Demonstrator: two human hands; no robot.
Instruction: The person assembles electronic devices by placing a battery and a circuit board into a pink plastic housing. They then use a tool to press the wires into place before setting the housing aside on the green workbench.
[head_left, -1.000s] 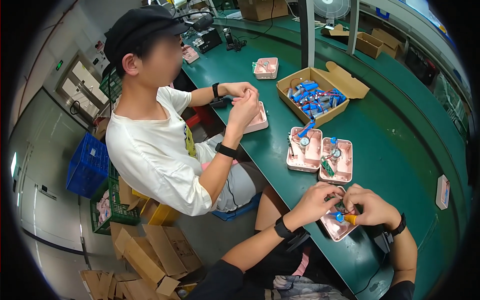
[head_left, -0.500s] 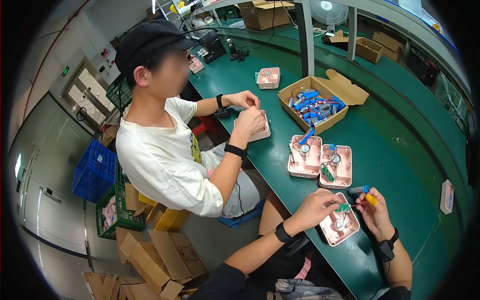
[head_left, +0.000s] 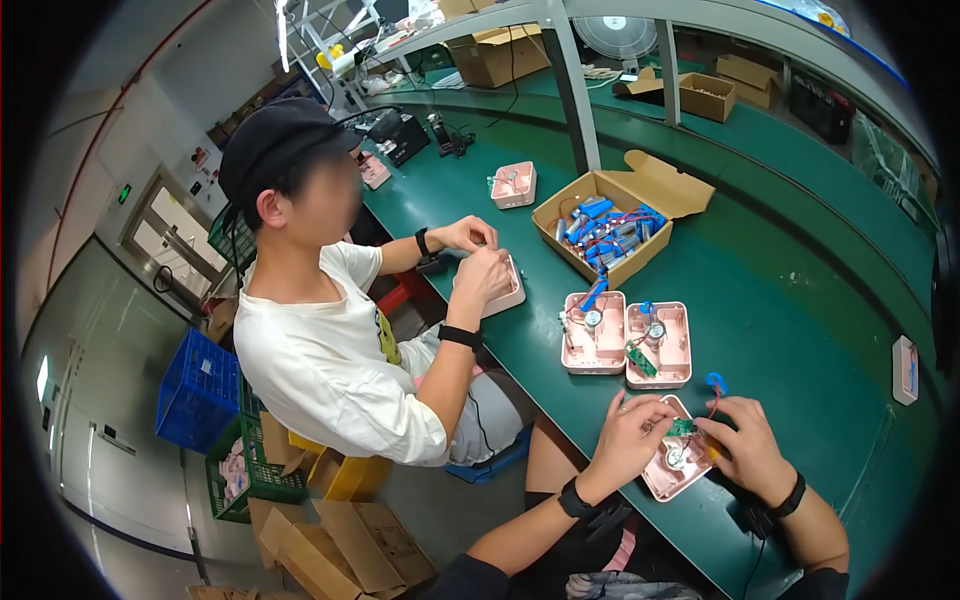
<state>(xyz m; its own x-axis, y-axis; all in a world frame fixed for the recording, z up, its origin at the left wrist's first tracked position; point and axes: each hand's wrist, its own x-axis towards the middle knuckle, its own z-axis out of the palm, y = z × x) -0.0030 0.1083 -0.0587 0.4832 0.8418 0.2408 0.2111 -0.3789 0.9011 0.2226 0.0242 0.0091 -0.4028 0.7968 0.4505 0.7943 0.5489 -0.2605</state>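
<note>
Below a pair of similar cases, an open pink plastic case (head_left: 672,487) lies on the table with a round metal part inside. Over it, my left hand (head_left: 632,437) pinches a small green circuit board (head_left: 683,428) between thumb and fingers. My right hand (head_left: 745,452) is closed at the board's right edge, its fingertips seemingly on the end of a red wire (head_left: 713,406). That wire leads up to a blue battery (head_left: 716,382) just beyond the right hand. Something yellow shows by the right thumb, partly hidden. The exact contact at the board is too small to make out.
Two open pink cases (head_left: 594,352) with wired parts stand side by side beyond my hands. Behind them is a cardboard box (head_left: 612,272) of blue batteries. At left a co-worker (head_left: 330,340) handles another pink case. A pink case (head_left: 904,370) lies far right.
My right hand has moved left to the board, its fingers now at the board's edge. The blue battery, earlier beside its fingers, now shows beyond the hand. The whole view has shifted slightly.
</note>
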